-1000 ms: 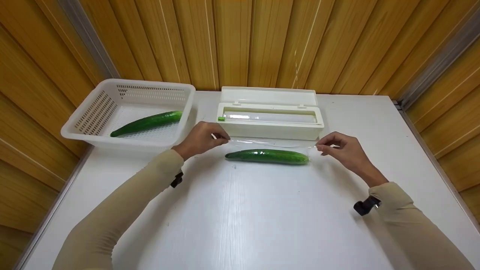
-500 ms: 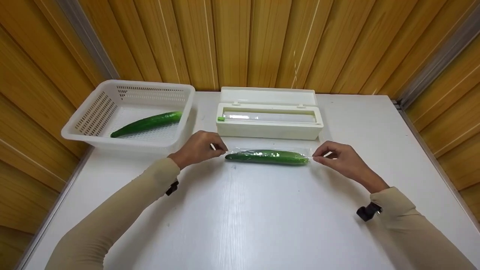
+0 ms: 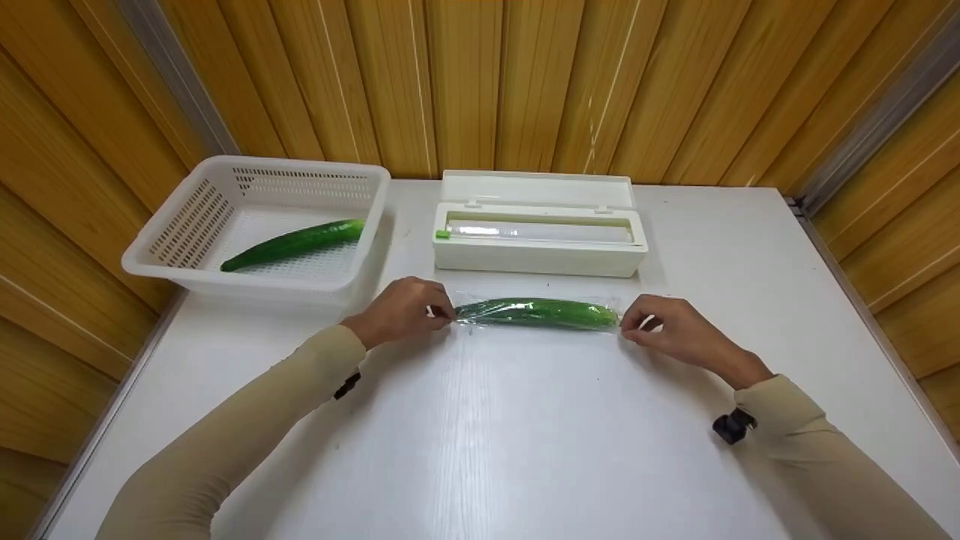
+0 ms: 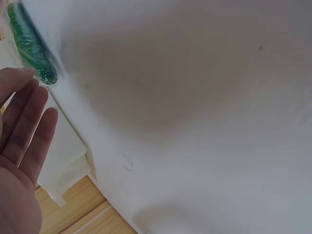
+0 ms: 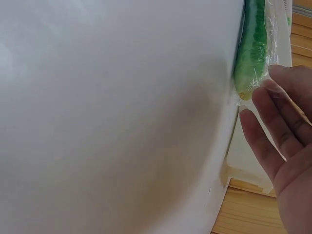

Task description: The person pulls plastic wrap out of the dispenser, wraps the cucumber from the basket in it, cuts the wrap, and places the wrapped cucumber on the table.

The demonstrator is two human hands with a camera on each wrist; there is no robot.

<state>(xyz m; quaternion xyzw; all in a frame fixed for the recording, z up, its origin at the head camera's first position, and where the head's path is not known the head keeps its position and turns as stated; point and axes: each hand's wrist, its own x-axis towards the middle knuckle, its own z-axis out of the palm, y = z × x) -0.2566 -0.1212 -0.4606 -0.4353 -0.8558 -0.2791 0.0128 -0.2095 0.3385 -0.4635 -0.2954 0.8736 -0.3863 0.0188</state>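
Note:
A green cucumber [image 3: 540, 313] lies crosswise on the white table, covered by clear plastic wrap [image 3: 471, 325] with shiny creases. At its darker left end, my left hand [image 3: 409, 309] pinches the wrap's edge between thumb and index finger. Across from it, my right hand [image 3: 671, 328] pinches the wrap beside the paler right end. In the right wrist view, the wrap [image 5: 272, 41] bunches along the cucumber's side, and the other fingers [image 5: 265, 141] stand apart from the pinch. The left wrist view has the wrapped cucumber [image 4: 30, 45] just beyond the thumb and fingertips.
Behind the cucumber stands a white wrap dispenser box [image 3: 536, 261], lid raised, with a film roll [image 3: 540, 233] inside and a green slider [image 3: 442, 235]. A white perforated basket [image 3: 262, 283] at the left holds another cucumber [image 3: 296, 244]. Wood-grain panels [image 3: 465, 82] enclose the table.
Both hands have come down and toward me, drawing the wrap from behind the cucumber over its top and front. The hands have also moved slightly closer together. Basket and dispenser have stayed put.

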